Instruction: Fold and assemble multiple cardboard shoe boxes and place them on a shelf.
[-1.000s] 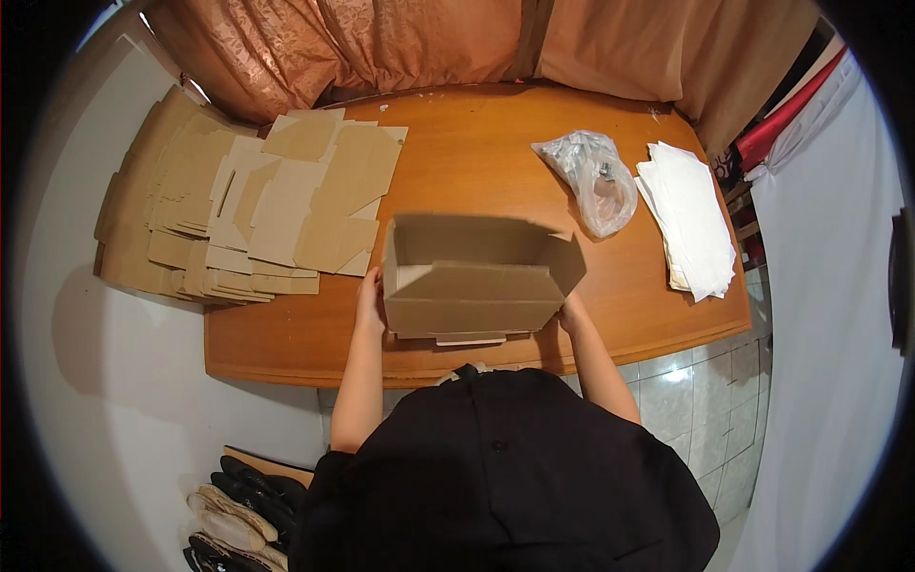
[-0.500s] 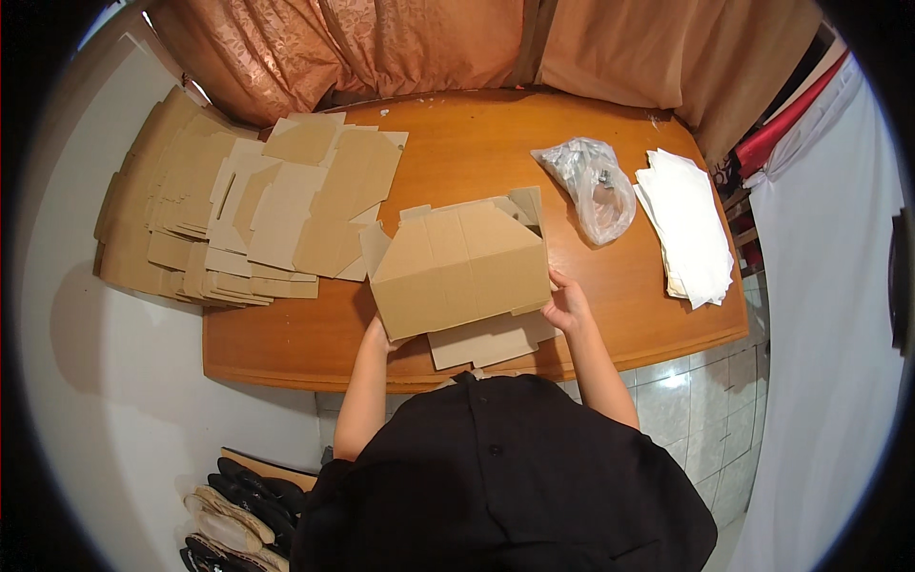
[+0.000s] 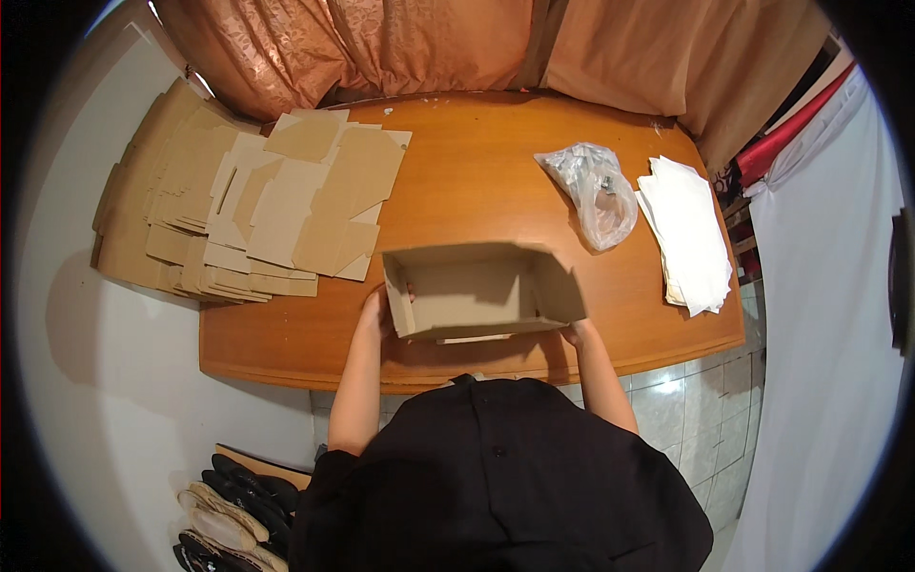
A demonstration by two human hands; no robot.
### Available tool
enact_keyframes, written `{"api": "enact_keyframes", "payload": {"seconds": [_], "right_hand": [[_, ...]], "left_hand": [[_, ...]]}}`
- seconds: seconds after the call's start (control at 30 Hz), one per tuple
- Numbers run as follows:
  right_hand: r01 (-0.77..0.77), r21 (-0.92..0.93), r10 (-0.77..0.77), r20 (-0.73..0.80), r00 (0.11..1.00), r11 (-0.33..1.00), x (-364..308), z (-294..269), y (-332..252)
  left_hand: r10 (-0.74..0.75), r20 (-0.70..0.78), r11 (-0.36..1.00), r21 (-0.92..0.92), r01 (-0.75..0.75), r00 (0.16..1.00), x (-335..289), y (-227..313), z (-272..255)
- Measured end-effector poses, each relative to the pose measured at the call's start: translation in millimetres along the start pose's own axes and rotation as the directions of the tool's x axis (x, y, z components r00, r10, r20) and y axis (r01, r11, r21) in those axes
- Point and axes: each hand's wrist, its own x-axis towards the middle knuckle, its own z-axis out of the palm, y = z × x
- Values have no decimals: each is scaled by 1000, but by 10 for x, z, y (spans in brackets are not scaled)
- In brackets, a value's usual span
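Note:
Between my hands is an open brown cardboard box (image 3: 464,291), its hollow inside facing up toward me. My left hand (image 3: 376,310) is closed on its left end, and fingertips show on the inner side of that wall. At the lower right corner, my right hand (image 3: 577,331) grips the box, its fingers mostly hidden behind the cardboard. A strip of pale cardboard (image 3: 474,338) peeks out on the table below the box's near edge.
Flat cut cardboard pieces (image 3: 276,205) lie in overlapping stacks on the left of the wooden table (image 3: 467,172). To the right are a clear plastic bag (image 3: 600,200) with small items and a pile of white sheets (image 3: 688,234). Shoes (image 3: 233,510) stand at lower left.
The box has been tipped over so its open inside now faces up instead of its flat outer panel. Both hands shifted with it, and the cardboard below is more covered.

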Motion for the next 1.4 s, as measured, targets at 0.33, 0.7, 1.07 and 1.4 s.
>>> {"api": "enact_keyframes", "payload": {"seconds": [0.33,0.7,1.07,1.4], "right_hand": [[84,-215,-87,-6,996,973,-65,376,-112],[439,-357,-400,180,899,825,-521,840,-572],[328,-60,-323,79,943,943,-471,656,-466],[298,-33,-298,4,955,954,-443,510,-490]], "left_hand": [[751,-69,597,496,-630,657,279,-83,-481],[898,292,93,608,-789,330,-1526,532,770],[518,462,-234,886,-401,720,-1193,474,819],[363,521,-513,804,-301,772,-1203,370,568]]}}
